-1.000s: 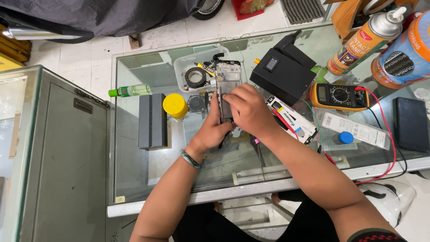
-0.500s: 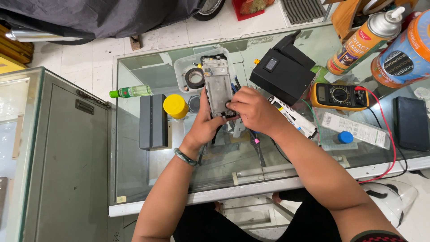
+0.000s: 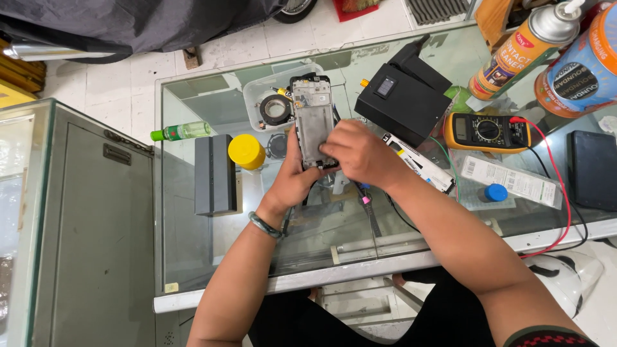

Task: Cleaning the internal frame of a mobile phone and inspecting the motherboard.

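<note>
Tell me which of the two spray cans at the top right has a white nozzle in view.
The slimmer orange-and-yellow can, left of the other. Its white nozzle points up-right; the wider orange-and-blue can is cut by the picture edge, its top unseen.

Glass-topped counter (image 3: 193, 270) on white tiled floor (image 3: 116, 96), grey cabinet (image 3: 90, 231) alongside.

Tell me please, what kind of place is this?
Probably a small phone repair stall: an opened phone in both hands, a multimeter with leads, and a spray can on a glass counter.

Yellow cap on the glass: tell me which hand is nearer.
Left. The left hand holds the phone frame just right of the yellow cap; the right hand lies farther right.
</note>
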